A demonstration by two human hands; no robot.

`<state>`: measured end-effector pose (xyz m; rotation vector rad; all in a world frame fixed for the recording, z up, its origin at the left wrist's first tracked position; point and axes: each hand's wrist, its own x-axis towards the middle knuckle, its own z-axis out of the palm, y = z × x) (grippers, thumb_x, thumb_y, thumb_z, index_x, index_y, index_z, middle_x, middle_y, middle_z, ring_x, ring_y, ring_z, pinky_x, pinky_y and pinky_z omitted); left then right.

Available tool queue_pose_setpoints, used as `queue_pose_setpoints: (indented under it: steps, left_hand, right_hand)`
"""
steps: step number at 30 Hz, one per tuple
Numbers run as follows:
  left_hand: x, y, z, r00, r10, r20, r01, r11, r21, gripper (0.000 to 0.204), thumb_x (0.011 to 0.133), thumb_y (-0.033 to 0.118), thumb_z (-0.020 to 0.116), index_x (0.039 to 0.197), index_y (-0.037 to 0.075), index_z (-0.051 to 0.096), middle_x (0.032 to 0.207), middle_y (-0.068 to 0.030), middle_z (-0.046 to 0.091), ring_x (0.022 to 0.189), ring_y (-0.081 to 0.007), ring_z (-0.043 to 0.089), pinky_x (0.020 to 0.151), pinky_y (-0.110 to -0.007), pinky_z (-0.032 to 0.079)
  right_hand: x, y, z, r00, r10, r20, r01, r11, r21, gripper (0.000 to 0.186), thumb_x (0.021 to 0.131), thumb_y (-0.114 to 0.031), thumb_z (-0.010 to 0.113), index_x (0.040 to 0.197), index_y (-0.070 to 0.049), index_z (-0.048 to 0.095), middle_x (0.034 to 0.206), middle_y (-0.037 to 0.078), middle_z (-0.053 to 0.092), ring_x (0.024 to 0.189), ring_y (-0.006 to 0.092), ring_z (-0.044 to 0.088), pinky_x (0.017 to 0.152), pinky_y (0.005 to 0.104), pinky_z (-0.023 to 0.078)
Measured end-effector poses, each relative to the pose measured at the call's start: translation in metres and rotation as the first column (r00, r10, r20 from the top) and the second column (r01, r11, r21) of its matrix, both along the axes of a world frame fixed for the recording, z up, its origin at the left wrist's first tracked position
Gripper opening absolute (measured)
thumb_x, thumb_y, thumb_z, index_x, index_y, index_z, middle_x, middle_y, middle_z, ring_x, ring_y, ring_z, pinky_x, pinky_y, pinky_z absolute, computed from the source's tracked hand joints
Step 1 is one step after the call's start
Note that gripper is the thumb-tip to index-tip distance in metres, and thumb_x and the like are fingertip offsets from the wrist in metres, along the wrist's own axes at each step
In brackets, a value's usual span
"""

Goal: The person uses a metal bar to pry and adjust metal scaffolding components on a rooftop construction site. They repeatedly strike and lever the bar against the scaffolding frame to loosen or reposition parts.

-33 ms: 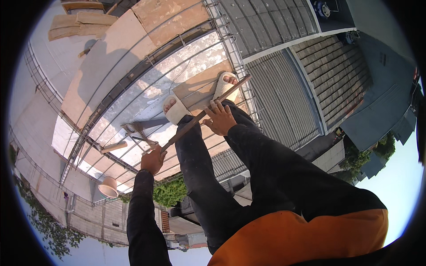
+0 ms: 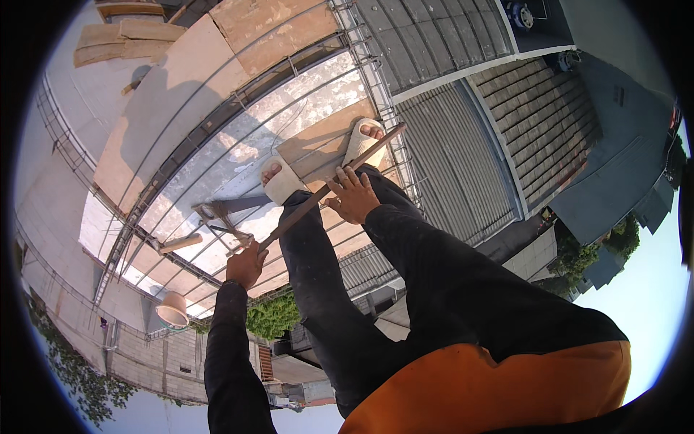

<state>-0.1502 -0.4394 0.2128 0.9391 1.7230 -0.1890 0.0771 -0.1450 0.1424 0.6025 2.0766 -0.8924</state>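
Biggest first: boarded deck (image 2: pixel 318 94) fills approx. 9 to 12 o'clock under me, tan & whitish panels w/ thin steel rods over them & a steel cage (image 2: pixel 191 141) running diagonally across. Dark grey roof (image 2: pixel 434 43) at 1 o'clock, ribbed roof (image 2: pixel 463 159) at 2, tiled roof (image 2: pixel 535 130) beyond it, also 2. Green foliage (image 2: pixel 273 316) at 7. Main thing, the long brown bar (image 2: pixel 300 211), slants from 1 o'clock down to 8, passing in front of my trouser leg (image 2: pixel 311 253); top end sits nr the deck's edge, bottom end's at my L hand. My feet are in pale sandals, one (image 2: pixel 283 182) at 10, other (image 2: pixel 361 142) at 12, both on the deck. R hand (image 2: pixel 352 195), nr centre, lies on the bar approx. midway, fingers spread over it, thumb apart; can't tell if the fingertips hook under. L hand (image 2: pixel 244 266) at 8 is closed round the bar's lower end, thumb toward the bar. Just above that fist, some tool-like bits, too cluttered to ID. Pinkish bucket (image 2: pixel 173 309) at 8, farther out; pale wood piece (image 2: pixel 181 243) at 9, smallest.
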Motion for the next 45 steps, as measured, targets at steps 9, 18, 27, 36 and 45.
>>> queue_pose_setpoints:
  steps: [9, 18, 27, 36, 45]
  left_hand:
    - [0.001, -0.058, -0.126, 0.985, 0.121, 0.121, -0.117, 0.993, -0.034, 0.031, 0.102, 0.037, 0.060, 0.106, 0.007, 0.051, 0.093, -0.0194, 0.069, 0.084, -0.0436, 0.067, 0.073, -0.056, 0.051]
    - [-0.013, -0.059, -0.121, 0.989, 0.087, 0.123, -0.100, 0.990, 0.104, 0.032, 0.101, 0.038, 0.061, 0.104, 0.007, 0.055, 0.084, -0.0158, 0.069, 0.074, -0.0392, 0.069, 0.066, -0.052, 0.052]
    - [0.008, 0.020, 0.043, 0.979, 0.201, 0.043, -0.205, 0.953, 0.225, 0.026, 0.101, 0.033, 0.061, 0.104, 0.007, 0.063, 0.076, -0.0152, 0.070, 0.065, -0.0374, 0.068, 0.058, -0.049, 0.052]
    - [0.044, -0.011, 0.034, 0.944, 0.320, 0.076, -0.327, 0.939, 0.103, 0.030, 0.102, 0.036, 0.059, 0.099, 0.007, 0.062, 0.071, -0.0185, 0.066, 0.066, -0.0405, 0.066, 0.060, -0.050, 0.049]
    - [0.021, 0.085, 0.139, 0.675, 0.555, 0.485, -0.396, 0.828, -0.396, 0.037, 0.105, 0.032, 0.054, 0.122, -0.001, 0.053, 0.069, -0.0153, 0.063, 0.060, -0.0286, 0.063, 0.060, -0.042, 0.049]
  right_hand:
    - [0.008, -0.039, -0.094, 0.991, 0.065, -0.114, -0.053, 0.993, 0.102, 0.052, 0.104, -0.044, 0.051, 0.152, -0.023, 0.048, 0.163, 0.020, 0.035, 0.156, 0.0394, 0.022, 0.123, 0.0687, 0.012]
    - [-0.032, -0.042, -0.091, 0.980, 0.092, 0.175, -0.109, 0.990, 0.091, 0.052, 0.093, -0.035, 0.068, 0.140, -0.014, 0.057, 0.147, 0.022, 0.050, 0.151, 0.0426, 0.029, 0.121, 0.0711, 0.012]
    - [-0.033, -0.005, -0.027, 0.978, 0.163, 0.131, -0.181, 0.974, 0.136, 0.033, 0.090, -0.026, 0.069, 0.121, -0.012, 0.068, 0.120, 0.012, 0.066, 0.127, 0.0330, 0.058, 0.121, 0.0649, 0.020]
    - [-0.032, -0.017, -0.028, 0.958, 0.195, 0.209, -0.221, 0.969, 0.108, 0.032, 0.090, -0.031, 0.071, 0.115, -0.011, 0.071, 0.115, 0.010, 0.070, 0.121, 0.0299, 0.061, 0.120, 0.0614, 0.024]
    - [0.017, 0.047, -0.002, 0.954, 0.269, -0.129, -0.271, 0.963, 0.001, 0.028, 0.087, -0.041, 0.073, 0.092, -0.014, 0.075, 0.095, 0.007, 0.069, 0.103, 0.0276, 0.064, 0.097, 0.0439, 0.049]
